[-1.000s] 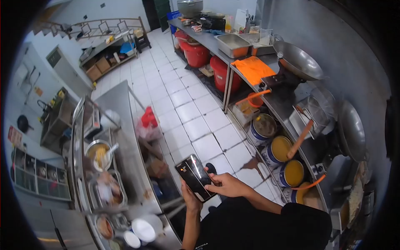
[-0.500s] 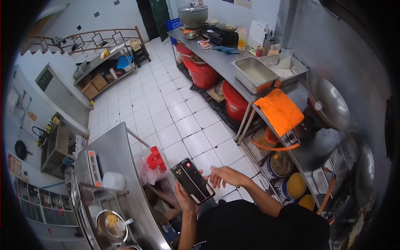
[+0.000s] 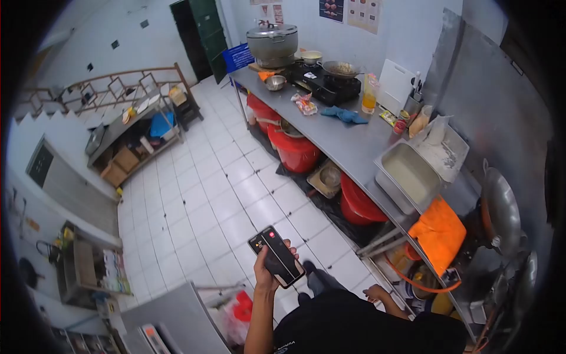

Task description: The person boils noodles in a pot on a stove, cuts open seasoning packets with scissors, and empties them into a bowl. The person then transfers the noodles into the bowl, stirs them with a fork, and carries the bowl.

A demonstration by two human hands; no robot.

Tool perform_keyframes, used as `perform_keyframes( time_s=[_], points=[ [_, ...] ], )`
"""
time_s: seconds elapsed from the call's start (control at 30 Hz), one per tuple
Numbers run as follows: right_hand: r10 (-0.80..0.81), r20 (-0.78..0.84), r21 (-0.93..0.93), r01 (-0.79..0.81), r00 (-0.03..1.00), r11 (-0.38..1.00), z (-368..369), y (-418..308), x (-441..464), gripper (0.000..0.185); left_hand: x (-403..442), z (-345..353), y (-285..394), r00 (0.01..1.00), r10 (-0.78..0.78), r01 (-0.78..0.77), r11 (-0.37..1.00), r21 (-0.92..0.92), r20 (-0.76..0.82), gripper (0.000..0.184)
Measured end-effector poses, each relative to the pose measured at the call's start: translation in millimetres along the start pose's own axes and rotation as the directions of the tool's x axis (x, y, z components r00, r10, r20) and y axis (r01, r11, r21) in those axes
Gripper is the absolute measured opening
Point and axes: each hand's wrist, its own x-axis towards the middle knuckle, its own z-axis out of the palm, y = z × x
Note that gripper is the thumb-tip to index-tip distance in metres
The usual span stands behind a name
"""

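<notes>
My left hand (image 3: 265, 272) is wrapped round a dark phone (image 3: 277, 257), its thumb along the left edge and fingertips showing at the right edge. The phone's lit screen faces up, with a small red icon near its top. Lower right, my right hand (image 3: 375, 292) hangs apart from the phone, beside my dark shirt. Its fingers look loosely curled, and whether anything is in them is too small to tell.
A steel counter (image 3: 330, 133) runs along the right, bearing a large pot (image 3: 272, 42), a burner, a steel tray (image 3: 410, 177) and an orange cloth (image 3: 437, 235). Red tubs (image 3: 293, 152) stand below it. Another steel table (image 3: 171, 312) is at lower left. Woks are at far right.
My right hand has moved away from the phone, down and to the right. The view has shifted forward along the counter. My left hand still holds the phone.
</notes>
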Motion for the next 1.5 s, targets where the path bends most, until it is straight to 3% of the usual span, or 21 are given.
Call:
perform_keyframes(
  time_s=[0.1, 0.13, 0.17, 0.2, 0.23, 0.27, 0.37, 0.4, 0.43, 0.47, 0.57, 0.67, 0.77, 0.83, 0.87, 0.93, 1.0, 1.23, 1.27, 1.43, 1.5],
  points=[
    [0.137, -0.012, 0.078, -0.136, 0.991, 0.988, -60, -81, 70, 0.020, 108, -63, 37, 0.950, -0.179, 0.291, 0.808, 0.512, -0.258, 0.049],
    [-0.022, -0.044, -0.116, 0.017, 0.999, 0.993, -78, -93, 124, 0.020, 140, -76, 44, 0.940, -0.167, 0.334, 0.630, 0.701, -0.297, 0.059],
    [-0.372, 0.031, -0.549, 0.327, 0.928, 0.770, -97, -105, 177, 0.027, 169, -106, 45, 0.914, -0.212, 0.405, 0.462, 0.789, -0.345, 0.062],
    [-0.076, -0.140, -0.026, 0.073, 0.987, 0.997, -142, -169, 170, 0.042, 191, -163, 38, 0.852, -0.295, 0.506, 0.258, 0.823, -0.432, 0.067],
    [-0.060, -0.231, 0.103, 0.086, 0.971, 0.991, -187, -228, 180, 0.041, 224, -215, 33, 0.792, -0.339, 0.551, 0.041, 0.833, -0.508, 0.072],
    [-0.285, -0.238, -0.163, 0.252, 0.928, 0.954, -222, -253, 248, 0.036, 247, -254, 34, 0.782, -0.340, 0.507, -0.140, 0.851, -0.522, 0.078],
    [-0.405, -0.667, -0.036, 0.517, 0.625, 0.856, -333, -409, 295, 0.032, 278, -293, 47, 0.684, -0.200, 0.527, -0.528, 0.665, -0.701, 0.090],
    [-0.455, -0.641, -0.042, 0.564, 0.618, 0.825, -377, -464, 305, 0.031, 295, -302, 56, 0.690, -0.172, 0.533, -0.536, 0.654, -0.703, 0.090],
    [-0.344, -0.608, 0.207, 0.561, 0.715, 0.801, -420, -526, 300, 0.032, 315, -317, 66, 0.700, -0.138, 0.539, -0.542, 0.645, -0.701, 0.090],
    [-0.408, -0.672, 0.113, 0.629, 0.619, 0.769, -461, -578, 300, 0.032, 336, -328, 79, 0.700, -0.106, 0.550, -0.552, 0.627, -0.707, 0.090],
    [-0.462, -0.759, 0.043, 0.744, 0.458, 0.667, -558, -702, 321, 0.031, 425, -343, 130, 0.577, -0.408, 0.392, -0.622, 0.678, -0.708, 0.094],
    [-0.340, -0.842, 0.002, 0.632, 0.419, 0.775, -641, -783, 385, 0.029, 507, -449, 159, 0.544, -0.733, 0.103, -0.426, 0.899, -0.409, 0.097],
    [-0.297, -0.868, -0.035, 0.547, 0.398, 0.836, -704, -837, 426, 0.031, 587, -292, 288, 0.200, -0.833, 0.556, -0.336, 0.760, -0.515, 0.084],
    [-0.258, -0.885, -0.045, 0.480, 0.387, 0.876, -775, -871, 441, 0.033, 615, -323, 320, 0.224, -0.921, 0.568, -0.142, 0.811, -0.318, 0.079],
    [-0.196, -0.879, 0.013, 0.434, 0.435, 0.901, -782, -880, 452, 0.034, 629, -344, 341, 0.079, -0.934, 0.597, -0.235, 0.767, -0.348, 0.079],
    [-0.108, -0.869, 0.089, 0.366, 0.483, 0.926, -805, -901, 472, 0.036, 671, -332, 391, -0.003, -0.947, 0.600, -0.259, 0.757, -0.321, 0.080],
    [-0.057, -0.885, 0.091, 0.292, 0.462, 0.952, -827, -916, 495, 0.036, 701, -294, 429, 0.100, -0.976, 0.580, -0.103, 0.808, -0.196, 0.082],
    [-0.063, -0.720, -0.058, 0.031, 0.691, 0.998, -886, -931, 596, 0.031, 885, -242, 473, -0.213, -0.823, 0.427, -0.564, 0.707, -0.527, 0.066],
    [-0.032, -0.720, 0.015, 0.062, 0.693, 0.998, -888, -933, 601, 0.028, 894, -296, 470, -0.091, -0.832, 0.491, -0.516, 0.702, -0.547, 0.052],
    [0.005, -0.776, 0.068, 0.076, 0.630, 0.995, -905, -920, 548, 0.025, 982, -255, 483, 0.155, -0.828, 0.064, -0.536, 0.842, -0.539, 0.052],
    [0.050, -0.783, 0.143, 0.102, 0.620, 0.985, -903, -911, 517, 0.025, 1023, -252, 478, -0.015, -0.724, -0.017, -0.689, 0.724, -0.690, 0.049]
  ],
)
